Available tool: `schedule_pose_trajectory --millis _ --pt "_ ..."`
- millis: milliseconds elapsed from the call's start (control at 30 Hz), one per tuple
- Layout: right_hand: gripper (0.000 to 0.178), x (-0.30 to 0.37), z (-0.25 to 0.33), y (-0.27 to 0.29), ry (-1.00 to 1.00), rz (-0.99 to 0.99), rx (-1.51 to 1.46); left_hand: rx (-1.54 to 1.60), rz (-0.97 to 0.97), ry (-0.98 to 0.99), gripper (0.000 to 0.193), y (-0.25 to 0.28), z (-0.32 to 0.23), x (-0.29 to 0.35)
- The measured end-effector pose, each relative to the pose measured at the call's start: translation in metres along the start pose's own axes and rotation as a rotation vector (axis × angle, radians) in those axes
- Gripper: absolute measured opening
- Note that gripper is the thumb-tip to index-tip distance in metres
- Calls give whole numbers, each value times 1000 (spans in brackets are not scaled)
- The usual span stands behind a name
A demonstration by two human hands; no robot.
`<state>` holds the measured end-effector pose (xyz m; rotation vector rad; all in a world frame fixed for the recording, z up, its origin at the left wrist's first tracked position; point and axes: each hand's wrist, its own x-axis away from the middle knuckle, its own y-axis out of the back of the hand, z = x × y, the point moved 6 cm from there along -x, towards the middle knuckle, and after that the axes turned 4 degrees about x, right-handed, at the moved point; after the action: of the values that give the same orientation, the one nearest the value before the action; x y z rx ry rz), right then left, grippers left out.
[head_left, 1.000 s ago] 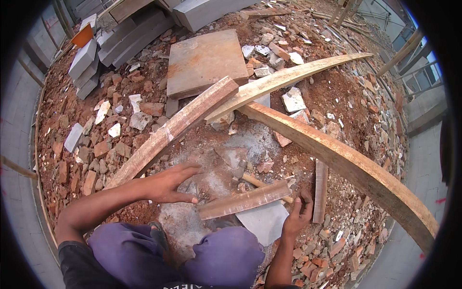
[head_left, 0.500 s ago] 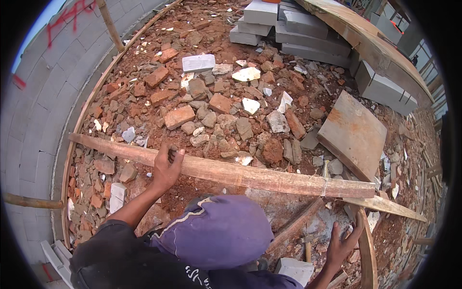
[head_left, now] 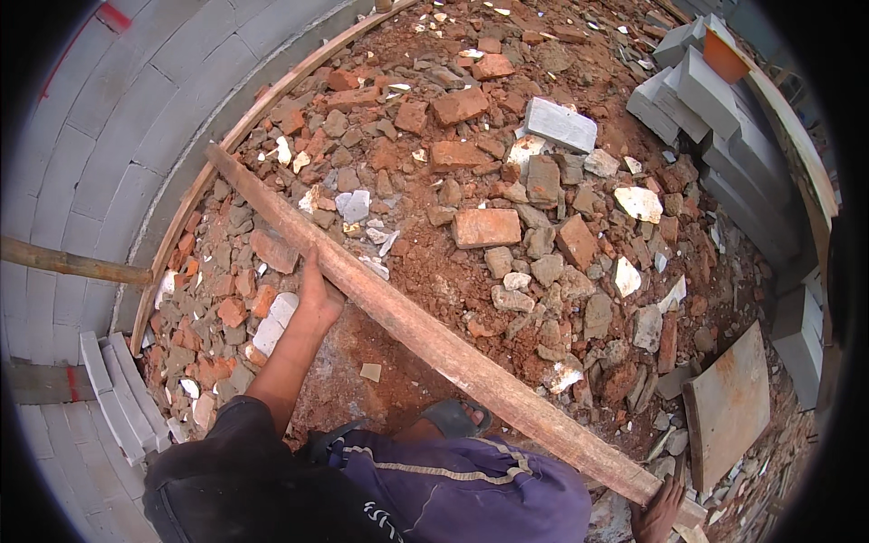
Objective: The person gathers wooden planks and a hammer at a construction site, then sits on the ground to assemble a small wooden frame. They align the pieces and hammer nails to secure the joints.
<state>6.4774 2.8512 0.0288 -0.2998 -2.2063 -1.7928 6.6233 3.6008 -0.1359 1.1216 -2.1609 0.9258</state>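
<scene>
A long, weathered wooden plank (head_left: 434,339) runs from the far left, close to the block wall, down to the lower right across my front. My left hand (head_left: 319,291) grips its near edge in the left half, with most of the fingers hidden behind the wood. Down at the plank's right end, my right hand (head_left: 659,512) has its fingers wrapped over the edge. My bent knee in purple trousers (head_left: 471,484) is just below the plank.
Broken bricks (head_left: 487,228) and stones cover the reddish soil beyond the plank. A grey block wall (head_left: 109,136) edged by a wooden strip (head_left: 181,217) curves along the left. Stacked grey blocks (head_left: 711,90) stand far right, above a leaning square slab (head_left: 729,407).
My right hand, spread and apart from the plank before, now grips its right end. The plank slants more steeply in view, and the whole scene has turned and shifted rightward.
</scene>
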Motion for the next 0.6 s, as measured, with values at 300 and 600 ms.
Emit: schedule_pose_trajectory --millis 300,600 --pt "96 8 -8 -12 -209 -40 9 -116 233 -205 60 -117 -29 -12" --pt "81 -96 16 34 -273 -391 -73 -193 358 -122 64 -169 -47 -157"
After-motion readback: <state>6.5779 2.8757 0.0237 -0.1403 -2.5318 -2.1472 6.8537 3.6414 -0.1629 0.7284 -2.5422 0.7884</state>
